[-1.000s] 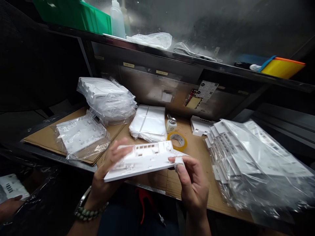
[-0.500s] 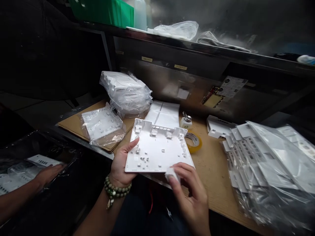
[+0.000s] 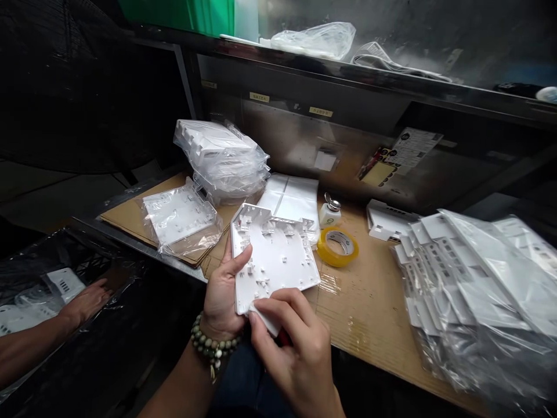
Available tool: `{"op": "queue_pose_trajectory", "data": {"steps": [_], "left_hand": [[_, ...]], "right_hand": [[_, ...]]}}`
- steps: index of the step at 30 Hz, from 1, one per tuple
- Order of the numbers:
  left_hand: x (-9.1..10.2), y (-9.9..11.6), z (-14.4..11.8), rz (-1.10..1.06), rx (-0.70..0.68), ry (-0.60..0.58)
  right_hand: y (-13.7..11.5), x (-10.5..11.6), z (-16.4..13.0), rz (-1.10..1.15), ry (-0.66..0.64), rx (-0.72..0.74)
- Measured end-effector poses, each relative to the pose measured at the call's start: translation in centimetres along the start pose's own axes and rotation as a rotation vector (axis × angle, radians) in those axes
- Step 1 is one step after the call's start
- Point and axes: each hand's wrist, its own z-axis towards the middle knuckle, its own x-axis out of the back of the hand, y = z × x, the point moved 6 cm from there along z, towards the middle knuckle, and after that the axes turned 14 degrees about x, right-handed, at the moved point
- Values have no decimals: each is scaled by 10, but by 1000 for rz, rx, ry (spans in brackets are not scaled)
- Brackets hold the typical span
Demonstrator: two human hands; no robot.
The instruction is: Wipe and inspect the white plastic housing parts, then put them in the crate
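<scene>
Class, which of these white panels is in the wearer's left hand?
The bare panel at front centre, clasped by the left hand. The single left panel, left stack and right stack are bagged; the white part behind rests on cardboard.

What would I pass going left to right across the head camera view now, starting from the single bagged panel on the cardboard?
Single bagged panel → held white panel → yellow tape roll → loose white part near the back → big bagged stack on the right.
</scene>
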Motion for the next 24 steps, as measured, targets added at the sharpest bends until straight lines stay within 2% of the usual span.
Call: {"op": "queue_pose_trajectory", "data": {"steps": [5, 8, 10, 13, 16, 18, 20, 24], "left_hand": [[-1, -1, 1, 1, 3, -9], [3, 5, 3, -52, 23, 22], [10, 10, 5, -100, 78, 51], [25, 19, 7, -131, 158, 61], [42, 31, 8, -90, 117, 4], [54, 36, 9, -60, 65, -17], [63, 38, 10, -16, 30, -35], [69, 38, 11, 73, 12, -105]], "right_hand": [[-3, -8, -2, 9, 6, 5], [10, 1, -8, -29, -22, -15], [27, 25, -15, -101, 57, -73], [54, 74, -28, -263, 271, -200], [67, 103, -39, -374, 363, -245], [70, 105, -43, -362, 335, -233], [73, 96, -44, -315, 261, -219], [75, 80, -45, -308, 168, -215]]}}
